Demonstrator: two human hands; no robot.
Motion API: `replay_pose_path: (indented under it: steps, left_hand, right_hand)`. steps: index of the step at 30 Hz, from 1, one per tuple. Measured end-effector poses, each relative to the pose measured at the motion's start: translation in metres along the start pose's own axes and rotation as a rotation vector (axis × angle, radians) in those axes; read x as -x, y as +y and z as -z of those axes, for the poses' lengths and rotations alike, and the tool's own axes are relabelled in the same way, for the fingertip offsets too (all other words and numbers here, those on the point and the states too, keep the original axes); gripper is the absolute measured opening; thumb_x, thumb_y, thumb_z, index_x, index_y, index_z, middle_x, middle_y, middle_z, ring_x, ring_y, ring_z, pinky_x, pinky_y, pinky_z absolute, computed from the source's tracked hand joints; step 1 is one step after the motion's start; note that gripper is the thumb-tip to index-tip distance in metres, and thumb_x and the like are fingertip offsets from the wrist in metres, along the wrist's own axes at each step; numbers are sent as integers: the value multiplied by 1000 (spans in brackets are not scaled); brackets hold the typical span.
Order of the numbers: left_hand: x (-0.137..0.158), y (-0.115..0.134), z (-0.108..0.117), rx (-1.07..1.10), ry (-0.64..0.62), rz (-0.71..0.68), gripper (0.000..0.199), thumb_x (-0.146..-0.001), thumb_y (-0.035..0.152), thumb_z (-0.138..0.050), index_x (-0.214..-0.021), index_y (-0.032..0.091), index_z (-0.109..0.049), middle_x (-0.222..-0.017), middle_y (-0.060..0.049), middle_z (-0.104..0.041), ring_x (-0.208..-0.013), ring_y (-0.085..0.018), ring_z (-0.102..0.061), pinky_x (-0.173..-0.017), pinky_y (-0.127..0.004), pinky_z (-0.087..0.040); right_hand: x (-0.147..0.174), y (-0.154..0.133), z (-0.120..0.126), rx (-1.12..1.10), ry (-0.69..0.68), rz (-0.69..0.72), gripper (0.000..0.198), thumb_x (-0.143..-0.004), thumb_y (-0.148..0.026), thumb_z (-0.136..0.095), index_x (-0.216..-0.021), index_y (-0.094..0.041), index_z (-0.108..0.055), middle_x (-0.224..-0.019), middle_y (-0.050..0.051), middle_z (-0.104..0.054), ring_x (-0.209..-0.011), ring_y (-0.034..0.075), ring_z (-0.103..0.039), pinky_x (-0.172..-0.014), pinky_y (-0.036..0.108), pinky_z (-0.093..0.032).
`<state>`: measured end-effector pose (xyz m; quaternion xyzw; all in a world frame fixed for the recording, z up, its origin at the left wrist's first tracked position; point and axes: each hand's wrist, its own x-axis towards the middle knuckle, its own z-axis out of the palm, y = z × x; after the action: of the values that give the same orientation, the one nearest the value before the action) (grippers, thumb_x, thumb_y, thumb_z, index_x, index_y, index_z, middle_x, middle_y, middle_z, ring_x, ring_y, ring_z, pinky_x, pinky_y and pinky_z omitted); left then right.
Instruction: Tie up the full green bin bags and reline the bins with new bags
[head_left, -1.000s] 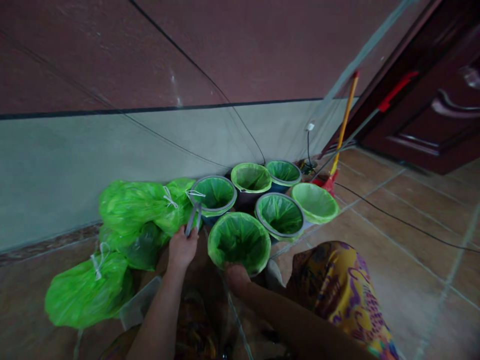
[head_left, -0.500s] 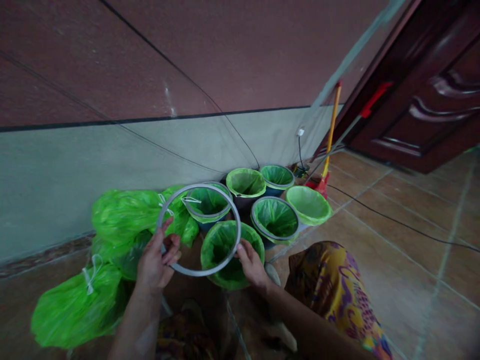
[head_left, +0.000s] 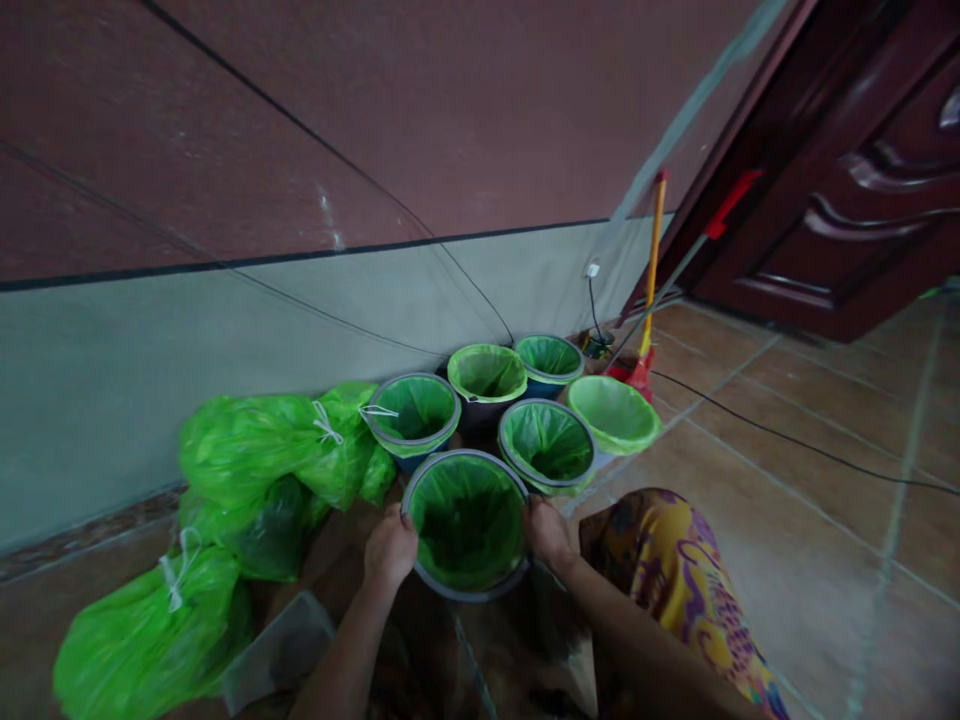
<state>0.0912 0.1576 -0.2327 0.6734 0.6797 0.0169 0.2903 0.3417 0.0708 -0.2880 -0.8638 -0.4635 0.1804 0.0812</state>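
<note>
A grey ring point(head_left: 437, 584) lies around the mouth of the nearest trash can, over its green bag liner point(head_left: 469, 560). My left hand point(head_left: 391, 545) is closed on the ring's left side. On the opposite side my right hand point(head_left: 550, 532) grips the ring, its fingers partly hidden by the rim. Just behind stand two more lined cans with grey rings, one at the left point(head_left: 415, 445) and one at the right point(head_left: 547, 481).
Tied green garbage bags point(head_left: 240, 445) lie at the left by the wall. More lined cans stand behind, including a pale green-lined one point(head_left: 615, 412). A broom with a yellow handle point(head_left: 654, 260) leans near the door. A black cable point(head_left: 787, 450) crosses the tiles.
The grey ring has come down from the air onto the near can's rim. My left hand has moved right with it, and my right hand has shifted slightly right.
</note>
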Motion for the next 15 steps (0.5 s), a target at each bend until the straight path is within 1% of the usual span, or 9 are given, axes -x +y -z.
replay_pose_path:
  steps: [4,6,8,10,12,14,15]
  left_hand:
    - [-2,-1,-7,0,20,9,34,-90,22,-46,-120,15,-61,-116,-17,-74,-114,-26,-67,-93,-32,-48]
    - [-5,-2,-12,24,42,20,32,-89,22,-48,-117,15,-63,-114,-17,-74,-112,-27,-68,-92,-33,-48]
    - [-9,-4,-14,65,75,47,30,-88,25,-51,-112,15,-65,-108,-17,-76,-107,-29,-70,-89,-35,-50]
    - [-15,-10,-12,126,126,88,29,-86,29,-52,-107,16,-67,-96,-16,-77,-98,-31,-72,-83,-36,-51]
    - [-22,-20,-6,213,198,131,29,-86,34,-50,-101,16,-68,-82,-15,-76,-88,-32,-73,-75,-38,-52]
    - [-27,-30,3,319,287,154,30,-87,37,-47,-94,17,-68,-67,-11,-70,-74,-31,-71,-67,-38,-51]
    - [-30,-35,7,379,336,153,30,-87,38,-46,-90,18,-68,-59,-8,-66,-66,-30,-69,-62,-37,-49]
  right_hand:
    - [-8,1,-2,-10,0,-11,28,-98,-17,-38,-106,-10,-65,-105,18,-71,-95,25,-70,-76,32,-49]
    - [-9,0,-2,-15,8,-10,29,-98,-17,-38,-107,-10,-64,-106,18,-71,-94,25,-70,-76,32,-49]
    - [-6,-3,1,-27,31,10,30,-98,-17,-38,-109,-10,-64,-107,18,-71,-95,25,-70,-79,32,-50]
    - [-1,-10,7,-85,86,93,31,-99,-20,-38,-113,-9,-63,-109,18,-70,-99,25,-69,-84,33,-50]
    - [1,-18,17,-207,135,254,35,-100,-27,-39,-121,-10,-61,-113,16,-70,-104,24,-67,-90,33,-50]
    - [-4,-29,28,-324,144,415,38,-102,-33,-37,-124,-15,-61,-117,12,-70,-109,22,-65,-96,32,-49]
    - [-11,-34,32,-348,143,453,38,-102,-33,-36,-124,-17,-63,-119,11,-70,-110,21,-65,-98,32,-48]
